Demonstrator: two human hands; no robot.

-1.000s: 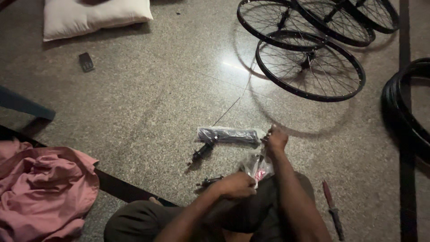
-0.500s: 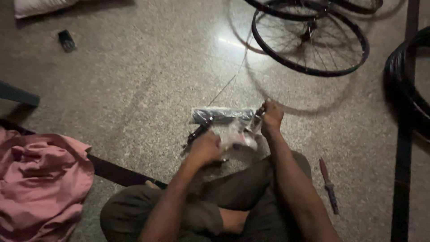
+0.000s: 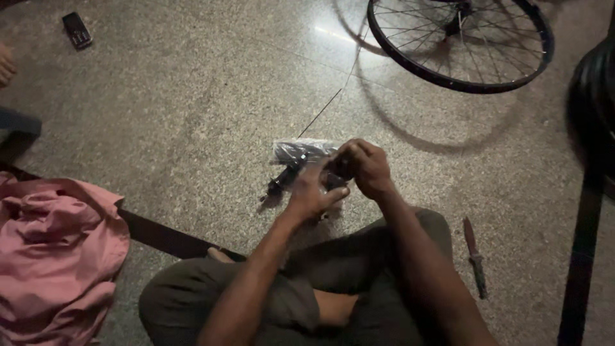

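I sit cross-legged on a speckled stone floor with both hands meeting in front of my knees. My right hand [image 3: 366, 168] is curled over a small dark part [image 3: 336, 172], and my left hand [image 3: 312, 194] pinches the same part from below. Just behind the hands lies a clear plastic bag [image 3: 296, 151] holding dark metal pieces. A dark bolt-like piece [image 3: 279, 185] lies on the floor beside the bag, left of my left hand. What exactly the small part is stays hidden by my fingers.
A spoked bicycle wheel [image 3: 462, 43] lies flat at the top right, a black tyre [image 3: 596, 96] at the right edge. A thin spoke [image 3: 325, 110] runs from wheel to bag. A red-handled tool [image 3: 475, 257] lies right of my knee, pink cloth [image 3: 57, 250] left, phone [image 3: 77, 30] far left.
My left hand rose from near my lap and joined the right hand at the bag. The right hand drew in from the bag's end. The view tipped downward.
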